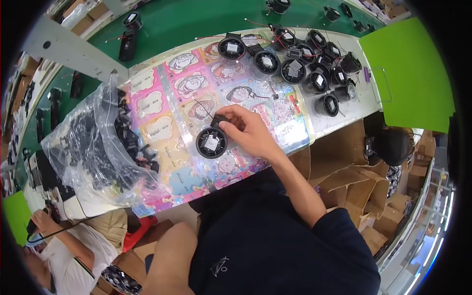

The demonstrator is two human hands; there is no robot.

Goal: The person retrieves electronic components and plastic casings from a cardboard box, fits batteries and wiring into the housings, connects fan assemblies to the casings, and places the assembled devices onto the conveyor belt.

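Observation:
My right hand (244,129) is closed, its thumb and fingers pinching the black block on the side of a round black unit (211,142). The unit's round face with a pale label is turned up, over the colourful printed mat (172,147). A thin wire sticks out from the block toward the upper left. My left hand is out of view. Left of the mat lies a clear plastic bag (101,142) with small black parts at its opening (129,132).
Several similar black units (293,71) with red wires stand at the back right of the white table (314,127). Behind runs a green surface (182,22). A green panel (408,73) is at right, cardboard boxes (339,147) below. A co-worker's hand (45,222) shows at lower left.

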